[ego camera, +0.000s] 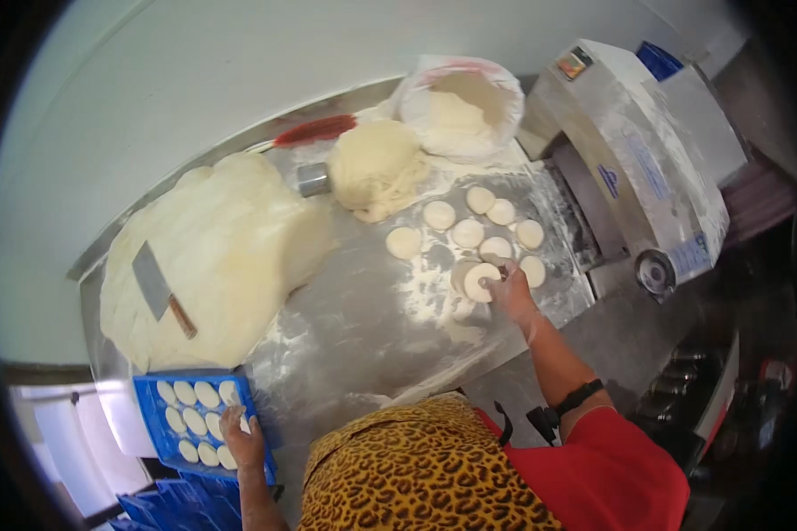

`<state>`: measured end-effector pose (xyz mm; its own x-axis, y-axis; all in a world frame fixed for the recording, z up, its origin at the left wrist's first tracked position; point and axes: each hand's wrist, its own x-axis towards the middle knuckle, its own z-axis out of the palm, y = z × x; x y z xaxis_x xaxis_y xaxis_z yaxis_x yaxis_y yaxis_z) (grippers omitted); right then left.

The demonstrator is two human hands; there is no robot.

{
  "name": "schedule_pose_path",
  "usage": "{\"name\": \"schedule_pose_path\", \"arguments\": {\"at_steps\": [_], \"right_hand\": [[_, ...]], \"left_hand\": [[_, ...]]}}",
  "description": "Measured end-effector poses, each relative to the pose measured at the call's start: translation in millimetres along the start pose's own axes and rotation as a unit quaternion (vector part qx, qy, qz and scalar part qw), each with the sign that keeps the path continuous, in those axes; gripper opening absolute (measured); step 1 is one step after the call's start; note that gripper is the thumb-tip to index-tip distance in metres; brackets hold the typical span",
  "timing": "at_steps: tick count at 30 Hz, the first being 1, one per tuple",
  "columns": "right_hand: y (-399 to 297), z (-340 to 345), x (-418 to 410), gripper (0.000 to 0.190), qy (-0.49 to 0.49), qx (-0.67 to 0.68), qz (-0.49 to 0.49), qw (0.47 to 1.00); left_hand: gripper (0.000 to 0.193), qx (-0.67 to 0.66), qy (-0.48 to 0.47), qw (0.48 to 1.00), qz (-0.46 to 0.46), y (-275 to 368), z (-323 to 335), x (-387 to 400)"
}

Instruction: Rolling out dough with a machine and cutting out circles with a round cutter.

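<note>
My right hand [513, 292] grips a flat white dough round [481, 283] by its right edge, thumb on top, over the floured steel worktop [345, 338]. Several more dough rounds [467, 233] lie just beyond it. At the lower left, my left hand [242, 439] is at the right side of a blue plastic tray [154, 425]. Its fingers close about a dough round [244, 423], which they largely hide. Rows of dough rounds [194, 421] lie in that tray.
A large dough sheet [219, 219] covers the worktop's left, with a cleaver [151, 280] on it. Behind stand a dough mound [375, 162], a metal ring cutter [313, 179], a red-bristled brush [315, 130] and a flour bag [461, 116]. A dough-rolling machine [637, 159] borders the right.
</note>
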<state>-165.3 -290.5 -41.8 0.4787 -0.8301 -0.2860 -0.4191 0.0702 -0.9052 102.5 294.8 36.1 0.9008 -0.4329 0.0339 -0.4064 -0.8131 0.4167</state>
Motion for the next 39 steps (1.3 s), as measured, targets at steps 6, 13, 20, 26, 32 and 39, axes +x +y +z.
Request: {"name": "schedule_pose_path", "arguments": {"at_steps": [6, 13, 20, 26, 32, 39], "right_hand": [[-11, 45, 1, 0.050, 0.002, -0.309, -0.196, 0.931], [-92, 211, -120, 0.051, -0.191, 0.023, -0.042, 0.980], [-180, 339, -234, 0.058, -0.469, 0.004, 0.057, 0.881], [-138, 303, -255, 0.044, -0.364, -0.083, 0.100, 0.922], [-126, 295, -281, 0.033, -0.314, -0.099, 0.121, 0.937], [-137, 297, -305, 0.028, -0.287, -0.141, 0.121, 0.940]], "left_hand": [[0.031, -0.053, 0.026, 0.998, -0.019, -13, 6, -14], [0.042, -0.366, -0.087, 0.920, -0.112, 11, 12, 2], [0.039, -0.851, -0.058, 0.455, -0.256, -123, 10, 19], [0.041, -0.774, 0.117, 0.603, -0.153, -283, -73, 63], [0.066, -0.594, 0.161, 0.724, -0.312, -383, -68, 97], [0.054, -0.388, 0.199, 0.857, -0.273, -385, -57, 115]]}}
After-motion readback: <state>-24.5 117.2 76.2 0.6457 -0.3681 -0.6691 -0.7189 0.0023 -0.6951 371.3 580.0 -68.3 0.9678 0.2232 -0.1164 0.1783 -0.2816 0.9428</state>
